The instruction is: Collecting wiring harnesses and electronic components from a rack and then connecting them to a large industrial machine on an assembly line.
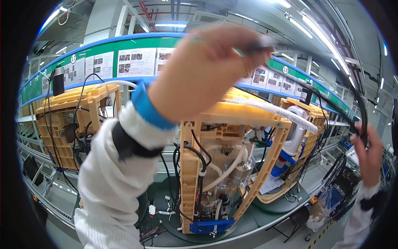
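My left hand (pixel 226 52) is raised high in front of the middle machine, smeared by motion. Its fingers are closed around the dark end of a black cable (pixel 363 114); a pale tip shows beside them. Over at the right edge my right hand (pixel 369 155) grips the same cable, which runs up in an arc between the hands. Below and behind my left hand stands an open yellow plastic housing (pixel 187 174) with pale hoses, wires and metal parts inside. A white braided hose (pixel 282 108) lies across its top.
More yellow housings stand at the left (pixel 58 141) and behind on the right (pixel 317 124). A green round base (pixel 174 228) carries the middle one, with loose white connectors (pixel 153 210) nearby. Posted sheets (pixel 137 62) line the green board. A dark stool (pixel 299 216) stands beyond the bench.
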Demonstrator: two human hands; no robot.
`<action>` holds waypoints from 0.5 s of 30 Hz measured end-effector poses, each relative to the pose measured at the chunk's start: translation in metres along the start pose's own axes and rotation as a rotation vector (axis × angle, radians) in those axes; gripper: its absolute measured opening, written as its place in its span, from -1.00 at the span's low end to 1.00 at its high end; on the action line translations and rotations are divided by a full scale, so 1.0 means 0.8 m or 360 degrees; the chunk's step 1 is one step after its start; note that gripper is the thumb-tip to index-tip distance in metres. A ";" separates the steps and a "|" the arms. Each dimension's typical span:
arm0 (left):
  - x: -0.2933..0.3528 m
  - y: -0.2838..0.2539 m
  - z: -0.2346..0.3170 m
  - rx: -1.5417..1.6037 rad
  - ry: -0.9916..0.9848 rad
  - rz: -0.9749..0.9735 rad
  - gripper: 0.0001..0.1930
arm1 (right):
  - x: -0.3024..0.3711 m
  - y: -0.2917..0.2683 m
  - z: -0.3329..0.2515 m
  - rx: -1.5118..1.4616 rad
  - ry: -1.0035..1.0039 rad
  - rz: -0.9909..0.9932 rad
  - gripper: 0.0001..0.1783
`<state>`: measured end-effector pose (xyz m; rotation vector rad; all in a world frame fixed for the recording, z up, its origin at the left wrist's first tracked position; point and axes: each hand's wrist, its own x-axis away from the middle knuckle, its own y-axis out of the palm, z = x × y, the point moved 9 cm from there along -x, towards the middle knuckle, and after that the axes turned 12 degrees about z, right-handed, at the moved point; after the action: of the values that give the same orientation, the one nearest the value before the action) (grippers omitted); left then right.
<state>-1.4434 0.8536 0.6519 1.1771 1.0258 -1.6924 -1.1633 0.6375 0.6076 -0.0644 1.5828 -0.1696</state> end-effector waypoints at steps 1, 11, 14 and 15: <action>-0.018 -0.017 0.000 0.0036 0.0036 -0.0005 -0.79 | -0.024 0.020 -0.003 -0.0141 -0.0128 0.0047 -0.73; -0.070 -0.130 -0.229 0.0091 -0.0373 0.0395 -0.88 | -0.142 0.268 -0.033 -0.0458 -0.0408 -0.0367 -0.64; -0.051 -0.165 -0.284 -0.0186 -0.0429 0.0495 -0.95 | -0.141 0.332 -0.054 -0.0478 -0.0502 -0.0382 -0.64; -0.041 -0.174 -0.309 -0.0338 -0.0424 0.0486 -0.95 | -0.133 0.354 -0.054 -0.0479 -0.0511 -0.0405 -0.63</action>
<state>-1.4915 1.1347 0.6491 0.8914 0.7936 -1.4155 -1.1859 0.9357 0.6714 -0.5054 1.2643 -0.1107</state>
